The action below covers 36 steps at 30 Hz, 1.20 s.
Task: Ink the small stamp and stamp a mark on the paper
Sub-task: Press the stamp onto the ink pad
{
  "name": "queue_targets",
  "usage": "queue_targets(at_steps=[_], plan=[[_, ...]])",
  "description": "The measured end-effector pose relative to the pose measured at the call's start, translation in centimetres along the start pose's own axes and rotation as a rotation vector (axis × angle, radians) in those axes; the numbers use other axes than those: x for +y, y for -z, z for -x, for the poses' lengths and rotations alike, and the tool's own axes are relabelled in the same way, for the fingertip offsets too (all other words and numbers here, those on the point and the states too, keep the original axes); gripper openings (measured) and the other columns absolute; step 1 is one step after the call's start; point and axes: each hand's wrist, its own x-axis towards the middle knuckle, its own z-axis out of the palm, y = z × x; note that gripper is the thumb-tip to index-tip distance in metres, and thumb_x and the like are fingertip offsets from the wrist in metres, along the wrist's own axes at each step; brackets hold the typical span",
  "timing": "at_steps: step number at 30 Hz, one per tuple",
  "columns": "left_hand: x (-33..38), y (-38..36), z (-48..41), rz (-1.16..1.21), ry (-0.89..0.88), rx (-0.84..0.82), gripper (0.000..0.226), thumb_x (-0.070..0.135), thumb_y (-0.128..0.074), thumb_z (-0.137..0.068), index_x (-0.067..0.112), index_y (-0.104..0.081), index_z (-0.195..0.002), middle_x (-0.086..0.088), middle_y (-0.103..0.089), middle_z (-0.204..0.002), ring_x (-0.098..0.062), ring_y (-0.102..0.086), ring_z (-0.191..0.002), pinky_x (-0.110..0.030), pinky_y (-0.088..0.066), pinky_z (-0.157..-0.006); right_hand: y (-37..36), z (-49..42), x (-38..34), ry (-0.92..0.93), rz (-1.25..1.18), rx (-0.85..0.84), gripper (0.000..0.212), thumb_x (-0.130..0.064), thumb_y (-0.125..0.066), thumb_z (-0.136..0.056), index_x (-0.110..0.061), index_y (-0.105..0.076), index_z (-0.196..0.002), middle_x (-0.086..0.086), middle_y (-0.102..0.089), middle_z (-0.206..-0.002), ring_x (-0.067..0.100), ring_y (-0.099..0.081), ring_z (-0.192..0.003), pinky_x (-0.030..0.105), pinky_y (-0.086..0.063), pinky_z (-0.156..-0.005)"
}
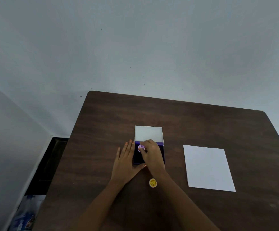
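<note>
A dark purple ink pad [138,158] lies open on the brown table [202,124], its white lid [148,134] tipped up behind it. My right hand [152,155] grips a small lilac stamp [141,148] and holds it down on the pad's far left part. My left hand [126,161] lies flat with spread fingers against the pad's left edge, its thumb along the pad's near edge. A white sheet of paper [208,167] lies to the right, apart from the pad.
A small round yellow cap with a smiling face [153,182] lies on the table between my forearms. The table's left edge drops to the floor, where a blue printed bag [26,212] lies. A pale wall stands behind.
</note>
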Motion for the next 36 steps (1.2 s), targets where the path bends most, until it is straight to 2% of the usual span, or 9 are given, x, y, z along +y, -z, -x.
queue_targets(at_steps=[2,8,17,24,27,30,32,34,36], plan=[[-0.1,-0.2,0.0,-0.026,-0.005,0.0,0.09,0.066,-0.044,-0.077,0.026,0.01,-0.136,-0.003,-0.003,-0.156,-0.012,0.003,-0.141,-0.033,0.009,-0.111,0.0,0.0,0.0,-0.001,0.016,-0.012,0.026,-0.011,-0.055,-0.087,-0.003,-0.057,-0.112,0.016,-0.061,-0.118,0.026,-0.054,-0.11,0.032,-0.042,-0.096],[-0.1,-0.5,0.1,-0.08,-0.014,0.009,0.088,0.067,-0.041,-0.078,0.021,-0.002,-0.143,-0.003,-0.007,-0.156,-0.015,-0.003,-0.142,-0.035,0.009,-0.112,-0.3,-0.2,0.0,-0.009,0.039,-0.05,0.026,-0.009,-0.054,-0.088,-0.002,-0.055,-0.113,0.017,-0.059,-0.121,0.026,-0.052,-0.112,0.032,-0.04,-0.098],[0.1,0.0,0.3,-0.061,-0.036,0.028,0.085,0.06,-0.048,-0.08,0.017,-0.009,-0.142,-0.007,-0.012,-0.155,-0.021,-0.01,-0.143,-0.039,0.007,-0.112,-1.2,0.2,0.1,0.011,0.001,0.014,0.024,-0.008,-0.053,-0.088,-0.003,-0.056,-0.112,0.017,-0.059,-0.118,0.027,-0.052,-0.112,0.032,-0.041,-0.096],[0.2,0.2,0.3,-0.068,-0.013,-0.016,0.085,0.062,-0.041,-0.082,0.024,0.011,-0.137,-0.004,-0.001,-0.156,-0.016,0.001,-0.143,-0.036,0.01,-0.113,-1.4,0.6,0.0,0.026,0.019,0.057,0.024,-0.011,-0.05,-0.09,-0.003,-0.055,-0.112,0.017,-0.06,-0.118,0.027,-0.051,-0.112,0.033,-0.044,-0.093],[0.5,0.5,0.2,-0.034,0.017,-0.061,0.088,0.062,-0.042,-0.081,0.02,0.006,-0.142,-0.005,0.001,-0.156,-0.016,0.001,-0.143,-0.037,0.006,-0.115,-1.1,0.5,-0.3,-0.007,0.011,0.024,0.02,-0.01,-0.051,-0.09,-0.002,-0.056,-0.107,0.017,-0.061,-0.115,0.026,-0.054,-0.108,0.029,-0.043,-0.09],[0.8,1.2,0.3,0.069,0.077,-0.059,0.09,0.061,-0.046,-0.081,0.017,0.003,-0.143,-0.006,0.001,-0.157,-0.018,0.001,-0.143,-0.037,0.005,-0.115,0.4,0.6,-0.4,-0.156,-0.279,0.108,0.018,-0.007,-0.059,-0.084,0.0,-0.061,-0.1,0.016,-0.066,-0.106,0.025,-0.06,-0.1,0.02,-0.041,-0.082],[0.9,1.5,0.5,0.095,0.099,-0.025,0.091,0.06,-0.046,-0.081,0.016,0.005,-0.143,-0.007,0.002,-0.156,-0.018,0.008,-0.142,-0.035,0.009,-0.112,2.1,1.0,0.3,-0.335,-0.56,0.193,0.023,-0.012,-0.063,-0.082,-0.005,-0.063,-0.104,0.011,-0.066,-0.107,0.019,-0.058,-0.099,0.023,-0.044,-0.086],[1.1,1.8,0.8,0.101,0.084,0.026,0.088,0.058,-0.045,-0.083,0.018,0.008,-0.141,-0.006,0.003,-0.156,-0.014,0.016,-0.137,-0.034,0.012,-0.109,4.0,1.6,1.3,-0.574,-0.993,0.147,0.025,-0.015,-0.064,-0.081,-0.009,-0.063,-0.105,0.008,-0.064,-0.109,0.018,-0.057,-0.102,0.032,-0.048,-0.091],[1.9,2.0,0.9,0.1,0.049,0.078,0.08,0.052,-0.044,-0.086,0.019,0.005,-0.141,-0.005,-0.001,-0.156,-0.012,0.015,-0.136,-0.033,0.012,-0.111,6.1,2.5,2.3,-0.716,-1.505,0.059,0.023,-0.009,-0.061,-0.082,-0.005,-0.062,-0.105,0.012,-0.064,-0.106,0.021,-0.059,-0.102,0.032,-0.055,-0.085]])
